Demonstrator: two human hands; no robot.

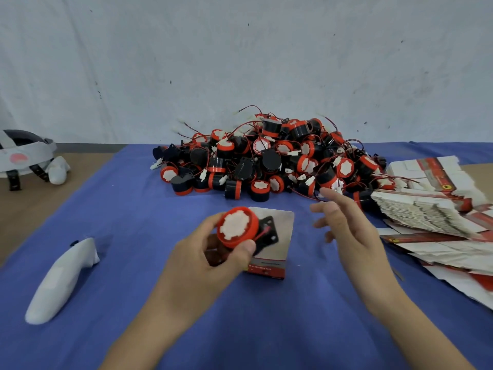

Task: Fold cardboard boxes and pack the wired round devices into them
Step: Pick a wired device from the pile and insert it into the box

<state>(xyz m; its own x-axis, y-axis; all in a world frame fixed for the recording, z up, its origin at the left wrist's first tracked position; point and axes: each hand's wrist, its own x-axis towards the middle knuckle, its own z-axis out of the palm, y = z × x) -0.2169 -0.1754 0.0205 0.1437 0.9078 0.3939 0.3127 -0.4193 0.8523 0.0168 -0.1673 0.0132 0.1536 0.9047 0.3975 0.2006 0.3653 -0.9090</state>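
The left hand [202,252] has thumb and fingers curled round a round device [236,227], gripping its red rim with the white face turned up; its black mounting bracket [268,233] and red wire [262,232] stick out to the right, over a small folded box [284,244] just behind it; whether that hand also steadies the box cannot be told. The right hand [344,222] hovers beside it, fingers spread and holding nothing, apart from both. Further out on the blue cloth [149,214] lies the pile of devices [266,156], and to the right a stack of flat cartons [426,209]; a white controller [61,281] and a headset [24,153] sit off to the left. The likely trouble: the bracket or loose wire catches on the box mouth; with no second hand bracing it, the light box may tip or slide; a trapped wire would keep the flap from closing.
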